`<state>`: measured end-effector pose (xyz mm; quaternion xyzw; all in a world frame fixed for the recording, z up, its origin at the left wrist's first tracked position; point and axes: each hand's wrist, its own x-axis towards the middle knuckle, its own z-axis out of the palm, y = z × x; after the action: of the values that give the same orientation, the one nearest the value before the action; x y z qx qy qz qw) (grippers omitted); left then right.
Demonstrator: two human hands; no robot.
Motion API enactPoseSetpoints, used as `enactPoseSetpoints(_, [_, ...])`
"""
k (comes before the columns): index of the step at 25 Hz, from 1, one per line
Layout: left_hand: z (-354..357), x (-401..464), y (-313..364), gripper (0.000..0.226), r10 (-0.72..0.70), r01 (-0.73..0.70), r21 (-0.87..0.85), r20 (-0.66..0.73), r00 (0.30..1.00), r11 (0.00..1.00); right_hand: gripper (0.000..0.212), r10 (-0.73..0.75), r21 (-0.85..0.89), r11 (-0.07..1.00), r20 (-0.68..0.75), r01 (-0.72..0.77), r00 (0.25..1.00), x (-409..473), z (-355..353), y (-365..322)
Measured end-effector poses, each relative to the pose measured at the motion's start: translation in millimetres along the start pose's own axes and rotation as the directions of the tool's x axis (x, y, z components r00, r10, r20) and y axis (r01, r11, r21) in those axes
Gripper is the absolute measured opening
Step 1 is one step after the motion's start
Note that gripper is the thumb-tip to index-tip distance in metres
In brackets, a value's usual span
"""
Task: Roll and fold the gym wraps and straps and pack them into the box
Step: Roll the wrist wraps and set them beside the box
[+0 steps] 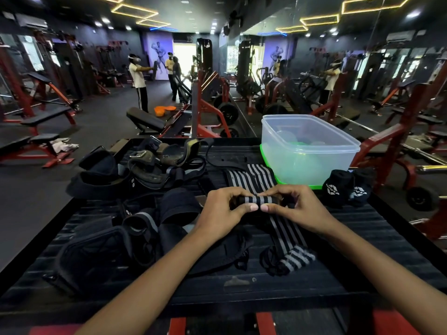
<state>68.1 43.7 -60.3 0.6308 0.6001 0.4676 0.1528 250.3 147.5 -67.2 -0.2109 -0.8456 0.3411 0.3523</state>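
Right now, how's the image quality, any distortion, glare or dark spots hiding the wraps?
Head view: wide-angle bending at the edges; ceiling lights and far doorway blow out. The striped wrap between left hand and right hand is sharp, but the black straps blend into the dark platform.

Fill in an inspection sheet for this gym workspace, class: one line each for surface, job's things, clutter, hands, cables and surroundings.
Surface: black ribbed platform.
Job's things: striped wrap partly rolled, its tail trailing toward the camera; clear box open, resting on a green lid; two black rolled wraps beside the box.
Clutter: heap of dark straps and pads on the left.
Hands: left hand and right hand both pinch the roll.
Cables: nothing seen.
Surroundings: red-framed benches, mirror wall, people standing far off.
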Motion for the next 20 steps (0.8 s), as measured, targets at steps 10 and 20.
enactPoseSetpoints(10, [0.2,1.5,-1.1,0.015,-0.078,0.074,-0.124,-0.024,0.997,0.989,0.033,-0.032,0.035,0.999,0.006,0.031,0.999,0.6,0.3,-1.3])
enactPoseSetpoints(20, [-0.8,1.9,-2.9,0.027,0.037,-0.037,-0.112,-0.008,0.999,0.993,0.04,0.036,0.208,0.977,0.025,-0.041,0.999,0.7,-1.2,3.1])
